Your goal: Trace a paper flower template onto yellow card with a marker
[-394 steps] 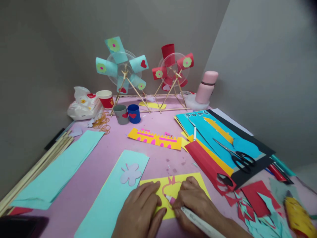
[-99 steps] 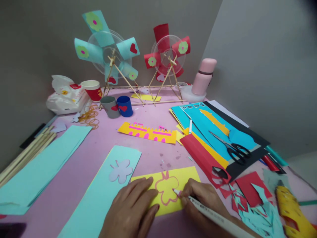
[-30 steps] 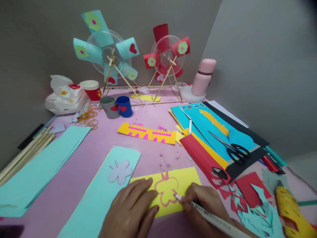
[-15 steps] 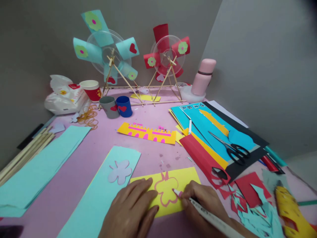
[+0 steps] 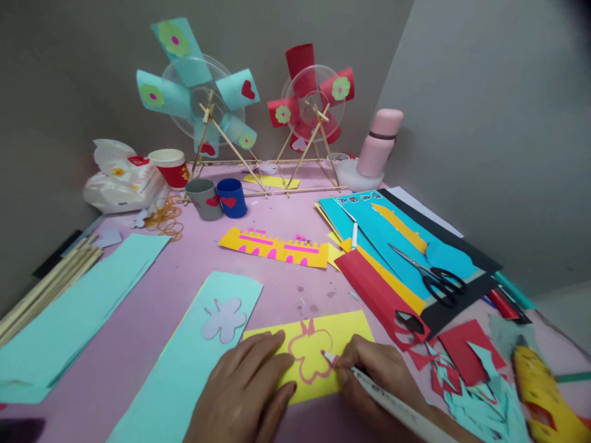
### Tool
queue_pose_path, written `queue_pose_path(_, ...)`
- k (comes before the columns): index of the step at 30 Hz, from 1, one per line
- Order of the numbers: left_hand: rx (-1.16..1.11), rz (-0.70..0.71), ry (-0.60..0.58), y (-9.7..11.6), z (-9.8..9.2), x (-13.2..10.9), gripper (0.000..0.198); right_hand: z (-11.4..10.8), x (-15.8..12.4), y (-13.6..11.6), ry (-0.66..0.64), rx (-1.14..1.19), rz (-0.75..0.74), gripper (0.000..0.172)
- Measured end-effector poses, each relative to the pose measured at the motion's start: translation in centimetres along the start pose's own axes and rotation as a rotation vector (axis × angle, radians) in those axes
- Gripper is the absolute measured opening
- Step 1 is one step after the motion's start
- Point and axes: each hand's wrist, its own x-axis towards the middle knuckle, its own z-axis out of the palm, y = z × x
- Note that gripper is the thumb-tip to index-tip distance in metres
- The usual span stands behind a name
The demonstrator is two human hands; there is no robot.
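Note:
A yellow paper sheet (image 5: 348,326) lies at the front of the table with a butterfly outline drawn on it in pinkish red. My left hand (image 5: 244,387) rests flat over the sheet's left side, fingers stretched out. My right hand (image 5: 381,378) grips a white marker pen (image 5: 392,403), its tip at the right side of the drawn outline. Left of the sheet, a lilac butterfly cutout (image 5: 225,320) lies on a light blue paper strip (image 5: 184,357). An orange paper strip with pink shapes (image 5: 274,248) stretches across the table beyond the yellow sheet.
Black-handled scissors (image 5: 431,274) lie on blue sheets at right, near paper scraps (image 5: 484,394) and a yellow glue gun (image 5: 545,394). Two paper-bladed wheels (image 5: 198,98) on stick frames stand behind grey and blue cups (image 5: 231,198). A pink bottle (image 5: 379,144) stands back right.

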Motion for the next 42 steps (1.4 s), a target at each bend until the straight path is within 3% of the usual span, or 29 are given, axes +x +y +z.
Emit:
queue_pose_path(8,0.009,0.014,-0.002,0.0,0.0,-0.1,0.024,0.1,-0.3,0.2,0.021,0.007,0.062,0.015)
queue_pose_path(18,0.019,0.03,-0.005,-0.1,-0.1,-0.1,0.025,-1.0,0.2,-0.6,-0.105,0.003,0.182,0.015)
queue_pose_path(29,0.014,0.033,0.014,0.0,0.1,-0.2,0.023,-1.0,0.0,-0.2,-0.098,-0.018,0.205,0.013)
queue_pose_path(42,0.013,0.009,-0.018,0.1,0.0,-0.2,0.025,-0.9,0.2,-0.8,-0.058,-0.008,0.339,0.014)
